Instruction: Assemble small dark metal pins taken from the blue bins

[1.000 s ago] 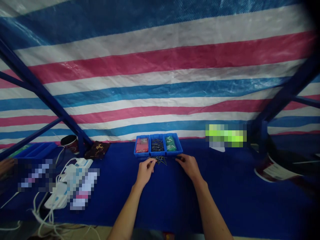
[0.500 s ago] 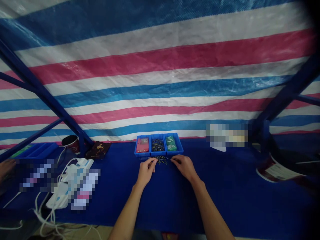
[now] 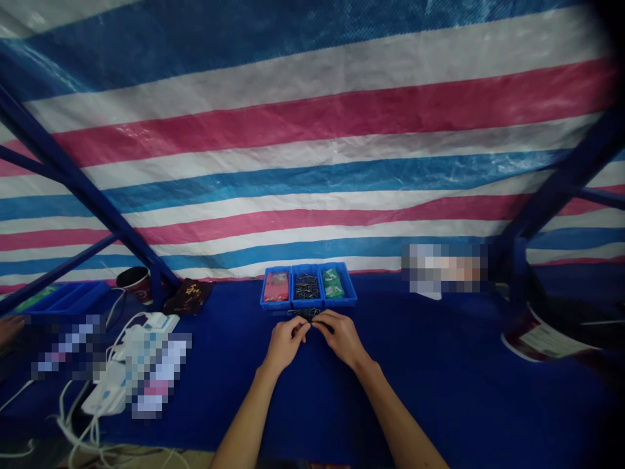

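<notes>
My left hand (image 3: 286, 340) and my right hand (image 3: 340, 333) meet fingertip to fingertip on the blue tabletop, both pinched closed. Whatever lies between the fingertips is too small and too covered to make out. Just beyond them is a small pile of thin, dark, screw-like pieces (image 3: 305, 313), partly hidden by my fingers. Behind the pile stand three joined blue bins. The left bin (image 3: 276, 294) has a pink-red bottom with a few small items, the middle bin (image 3: 306, 286) holds many more of the thin dark pieces, and the right bin (image 3: 334, 285) holds small whitish pieces over green.
To the left lie a white power strip (image 3: 105, 391) with cables, a dark brown packet (image 3: 189, 296), a dark cup (image 3: 135, 284) and a blue tray (image 3: 73, 298). Another person's hand (image 3: 10, 329) shows at the left edge. A dark red-and-white tub (image 3: 541, 335) stands right.
My right hand has moved left from the pile's right side, where it pinched a thin dark piece, to meet my left hand. The left hand stays pinched, shifted slightly toward me.
</notes>
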Demonstrator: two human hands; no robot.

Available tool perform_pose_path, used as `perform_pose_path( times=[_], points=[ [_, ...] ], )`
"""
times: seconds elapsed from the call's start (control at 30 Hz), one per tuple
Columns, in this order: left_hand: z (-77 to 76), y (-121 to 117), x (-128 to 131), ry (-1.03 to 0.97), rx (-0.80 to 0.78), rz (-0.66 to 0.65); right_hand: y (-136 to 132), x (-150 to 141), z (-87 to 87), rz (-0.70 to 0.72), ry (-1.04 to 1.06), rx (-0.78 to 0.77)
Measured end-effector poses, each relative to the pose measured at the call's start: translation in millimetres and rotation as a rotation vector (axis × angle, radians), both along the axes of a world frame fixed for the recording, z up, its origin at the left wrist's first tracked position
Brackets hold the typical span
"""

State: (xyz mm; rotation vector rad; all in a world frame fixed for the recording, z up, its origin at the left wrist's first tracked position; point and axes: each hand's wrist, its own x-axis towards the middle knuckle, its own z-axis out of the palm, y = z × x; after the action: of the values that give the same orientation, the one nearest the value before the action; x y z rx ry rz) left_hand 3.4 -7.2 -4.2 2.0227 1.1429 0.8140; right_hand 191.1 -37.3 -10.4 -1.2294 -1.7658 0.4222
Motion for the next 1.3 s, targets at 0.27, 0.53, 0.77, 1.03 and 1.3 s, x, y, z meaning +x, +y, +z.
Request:
perform_pose_path(
  times=[0.27, 0.53, 0.77, 1.03, 1.3],
  points=[
    [3.5, -1.5, -0.2, -0.035, 0.014, -0.029, 0.9, -3.5, -2.4, 0.057, 0.026, -0.052],
    [3.4, -1.1, 0.4, -0.049, -0.005, -0.026, 0.4, -4.2, -6.0, 0.043, 0.011, -0.036],
    [1.1, 0.1, -2.0, -0.031, 0.002, -0.046, -4.2, -10.0, 1.0, 0.047, -0.107, -0.016],
    [5.1, 0.0, -1.5, -0.082, 0.056, -0.069, -5.3, -17.9, 0.1, 0.03, -0.134, -0.073],
    [2.8, -0.1, -1.3, -0.035, 0.088, -0.129, 1.7, -25.8, -9.9, -0.053, -0.122, -0.194]
  ],
)
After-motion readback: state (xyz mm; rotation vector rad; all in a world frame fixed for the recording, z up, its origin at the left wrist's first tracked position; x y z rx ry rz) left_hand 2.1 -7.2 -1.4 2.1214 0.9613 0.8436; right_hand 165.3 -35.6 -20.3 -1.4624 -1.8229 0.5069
